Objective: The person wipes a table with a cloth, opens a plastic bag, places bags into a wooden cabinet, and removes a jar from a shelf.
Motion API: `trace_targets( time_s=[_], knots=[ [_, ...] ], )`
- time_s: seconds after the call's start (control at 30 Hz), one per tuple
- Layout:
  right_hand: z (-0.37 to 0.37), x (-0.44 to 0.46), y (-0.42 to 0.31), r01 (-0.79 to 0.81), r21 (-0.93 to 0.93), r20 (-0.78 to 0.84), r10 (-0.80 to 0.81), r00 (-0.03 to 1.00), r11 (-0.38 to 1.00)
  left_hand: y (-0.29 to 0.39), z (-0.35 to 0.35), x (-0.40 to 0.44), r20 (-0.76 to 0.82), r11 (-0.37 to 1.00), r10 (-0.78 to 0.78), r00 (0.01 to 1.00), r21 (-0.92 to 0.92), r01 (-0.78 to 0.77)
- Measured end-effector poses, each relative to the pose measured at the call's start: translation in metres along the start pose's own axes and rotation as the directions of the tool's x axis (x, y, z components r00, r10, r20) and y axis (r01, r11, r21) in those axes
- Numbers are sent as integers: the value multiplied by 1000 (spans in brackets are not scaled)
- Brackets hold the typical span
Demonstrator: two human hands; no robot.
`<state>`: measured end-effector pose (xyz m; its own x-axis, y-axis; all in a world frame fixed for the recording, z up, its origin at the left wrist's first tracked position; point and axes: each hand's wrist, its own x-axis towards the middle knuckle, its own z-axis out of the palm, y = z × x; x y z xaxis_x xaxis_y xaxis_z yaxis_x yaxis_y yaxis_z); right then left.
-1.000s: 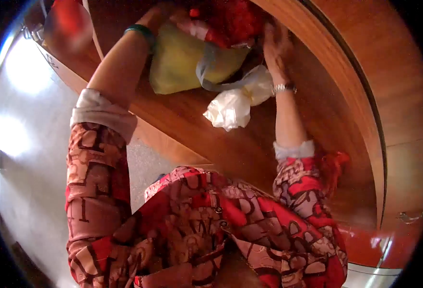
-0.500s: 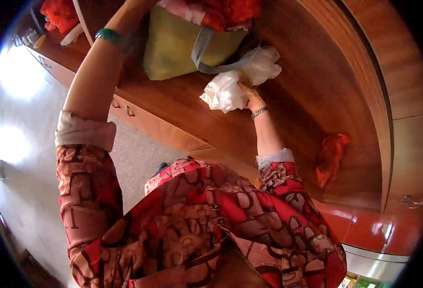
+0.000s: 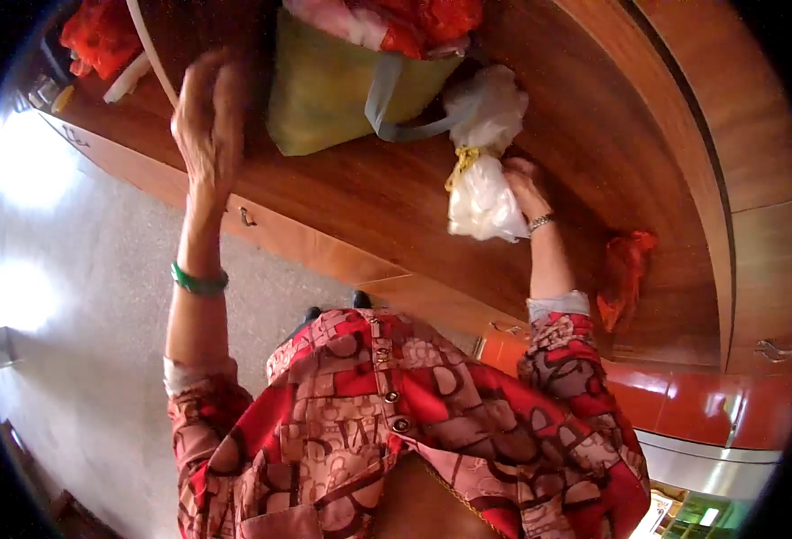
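A white plastic bag [image 3: 484, 198], tied round its middle with a yellow string, lies on the brown wooden surface. My right hand [image 3: 523, 187] touches its right side; the fingers are partly hidden, so its grip cannot be made out. My left hand [image 3: 209, 126] is raised at the upper left, blurred, fingers extended, holding nothing. Between the hands, nearer the top, stands a yellow-green bag [image 3: 320, 90] with a grey handle and red and pink plastic bags [image 3: 414, 22] at its top.
A crumpled red bag [image 3: 625, 278] lies on the surface at the right. More red plastic [image 3: 101, 38] sits at the far upper left, beside a pale upright edge. Drawer fronts with metal handles [image 3: 247, 216] run along the surface's near side, above a grey floor.
My left hand has drawn back from the top bags toward me. The white bag has turned and shifted right, with my right hand now at its right side.
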<state>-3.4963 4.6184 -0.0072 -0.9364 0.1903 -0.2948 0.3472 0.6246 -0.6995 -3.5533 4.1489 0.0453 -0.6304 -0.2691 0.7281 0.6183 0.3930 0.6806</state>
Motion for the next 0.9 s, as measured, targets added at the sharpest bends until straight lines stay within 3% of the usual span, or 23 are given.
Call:
trace_targets(
  time_s=[0.07, 0.13, 0.2, 0.27, 0.3, 0.33, 0.37, 0.4, 0.47, 0.5, 0.53, 0.63, 0.7, 0.77, 0.8, 0.83, 0.9],
  knots=[
    [4, 24, 20, 48, -164, -114, -67, 991, 985, -6, -8, -28, 48, 963, -269, 962, -9, 270],
    [11, 63, 50, 120, -390, -327, -259, 909, 913, -22, -25, -58, 85, 925, -376, 923, -22, 379],
    [6, 77, 51, 208, -449, -220, -333, 917, 869, -21, -41, -82, 134, 874, -473, 871, -50, 483],
    [12, 93, 45, 14, -793, -342, -465, 816, 609, -16, -59, -103, 177, 884, -455, 873, -29, 466],
    [14, 68, 0, 51, -794, -193, -332, 923, 605, -10, -68, -109, 187, 847, -519, 834, -21, 532],
    [22, 69, 0, 82, -796, -165, -345, 924, 599, -5, -81, -114, 193, 822, -568, 800, 103, 559],
    [29, 78, 8, 226, -681, -158, -441, 883, 697, -8, -95, -127, 181, 813, -582, 793, 135, 566],
    [32, 86, 20, 281, -680, -113, -475, 872, 677, -16, -110, -146, 166, 803, -595, 787, 168, 572],
    [40, 96, 65, 329, -775, -3, -523, 852, 540, -28, -139, -189, 175, 683, -730, 660, 198, 703],
    [36, 107, 76, 331, -828, 19, -566, 824, 453, -43, -139, -185, 130, 695, -718, 684, 190, 694],
    [42, 111, 101, 336, -857, 53, -581, 812, 392, -43, -160, -186, 114, 603, -797, 593, 189, 775],
    [25, 127, 149, 329, -917, 123, -625, 771, 226, -25, -185, -194, 54, 552, -830, 555, 222, 804],
    [13, 113, 141, 244, -891, 5, -531, 847, 382, -20, -192, -201, 52, 531, -845, 532, 198, 824],
    [15, 91, 128, 143, -812, -180, -477, 861, 565, -19, -188, -205, 87, 529, -846, 526, 253, 810],
    [19, 83, 120, 102, -746, -289, -458, 840, 658, -15, -186, -203, 103, 531, -845, 525, 275, 801],
    [25, 75, 112, 85, -665, -405, -454, 793, 742, -11, -182, -201, 100, 460, -887, 451, 288, 840],
    [45, 38, 74, 114, -471, -613, -418, 670, 875, 0, -183, -187, 162, 488, -873, 460, 328, 809]
  ],
)
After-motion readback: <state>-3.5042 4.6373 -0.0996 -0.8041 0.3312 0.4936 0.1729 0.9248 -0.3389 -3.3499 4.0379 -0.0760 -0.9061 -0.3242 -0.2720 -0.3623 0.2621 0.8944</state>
